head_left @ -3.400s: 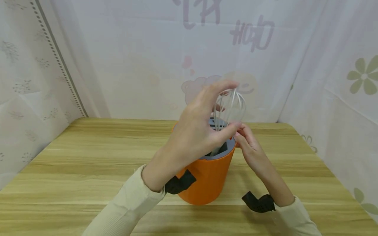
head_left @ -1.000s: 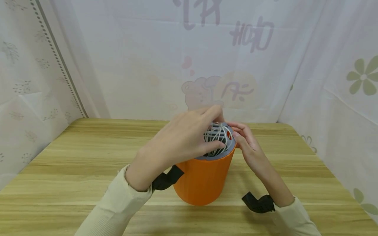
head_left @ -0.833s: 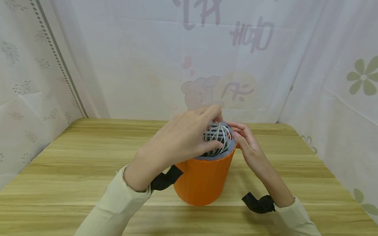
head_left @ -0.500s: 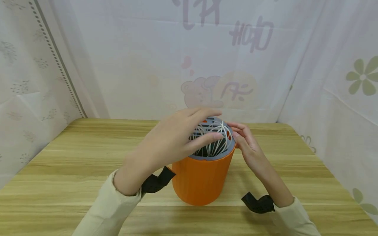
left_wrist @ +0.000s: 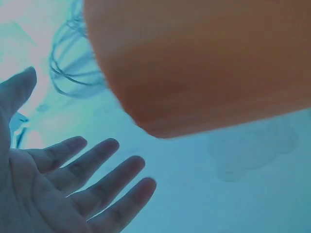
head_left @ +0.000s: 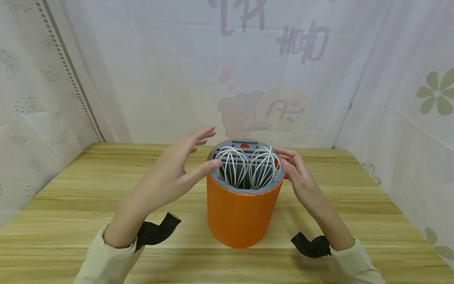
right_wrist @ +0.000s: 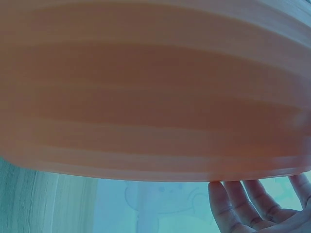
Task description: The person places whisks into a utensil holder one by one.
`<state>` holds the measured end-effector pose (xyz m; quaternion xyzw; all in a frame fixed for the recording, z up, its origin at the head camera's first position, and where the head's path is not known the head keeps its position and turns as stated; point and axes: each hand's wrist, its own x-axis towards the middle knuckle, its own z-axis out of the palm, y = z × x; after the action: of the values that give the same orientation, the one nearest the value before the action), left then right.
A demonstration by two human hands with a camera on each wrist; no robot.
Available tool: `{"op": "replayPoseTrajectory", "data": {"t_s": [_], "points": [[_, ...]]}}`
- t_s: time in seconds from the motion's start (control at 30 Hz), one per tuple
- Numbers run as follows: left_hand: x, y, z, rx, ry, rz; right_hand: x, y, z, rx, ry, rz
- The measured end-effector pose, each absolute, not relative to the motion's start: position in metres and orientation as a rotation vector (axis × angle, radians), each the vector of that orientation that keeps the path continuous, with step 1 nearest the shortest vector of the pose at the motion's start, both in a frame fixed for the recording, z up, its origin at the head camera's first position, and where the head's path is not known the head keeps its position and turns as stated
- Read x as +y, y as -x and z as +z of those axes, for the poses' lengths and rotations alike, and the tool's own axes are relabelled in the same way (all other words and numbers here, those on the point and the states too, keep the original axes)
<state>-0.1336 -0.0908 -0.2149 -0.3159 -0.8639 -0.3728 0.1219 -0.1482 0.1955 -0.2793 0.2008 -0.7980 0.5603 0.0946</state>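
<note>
Two wire whisks, a left whisk (head_left: 231, 165) and a right whisk (head_left: 264, 167), stand heads up in an orange utensil holder (head_left: 242, 221) with a grey slotted top. Their handles are hidden inside it. To the left of the holder is my left hand (head_left: 170, 173), its fingers spread and nothing in them. In the left wrist view, its thumb stands apart from the wires. My right hand (head_left: 299, 173) rests its fingertips against the holder's right side near the rim; the right wrist view shows these fingers (right_wrist: 252, 204) fairly straight on the orange wall.
The holder stands on a wooden table (head_left: 124, 197). A pale printed curtain (head_left: 159, 79) hangs behind the table, and more cloth hangs on both sides. Each wrist wears a black mount, one on the left (head_left: 157, 230) and one on the right (head_left: 312, 244).
The right whisk has sunk into the holder from its earlier raised position. My left hand has let go of it and moved left, uncovering both whisk heads. My right hand has stayed put.
</note>
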Motion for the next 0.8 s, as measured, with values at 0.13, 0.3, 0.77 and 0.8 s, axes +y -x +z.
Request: {"op": "replayPoseTrajectory", "data": {"t_s": [0.13, 0.3, 0.77, 0.8], "points": [[-0.098, 0.144, -0.232, -2.572, 0.921, -1.2, 0.196, 0.149, -0.28, -2.357, -0.601, 1.665], [-0.1, 0.152, -0.248, -2.599, 0.959, -1.296, 0.196, 0.15, -0.281, -2.362, -0.607, 1.664], [-0.102, 0.154, -0.256, -2.696, 0.913, -1.383, 0.198, 0.148, -0.276, -2.413, -0.621, 1.65], [-0.102, 0.154, -0.256, -2.7, 0.914, -1.38, 0.199, 0.147, -0.275, -2.427, -0.621, 1.645]]}}
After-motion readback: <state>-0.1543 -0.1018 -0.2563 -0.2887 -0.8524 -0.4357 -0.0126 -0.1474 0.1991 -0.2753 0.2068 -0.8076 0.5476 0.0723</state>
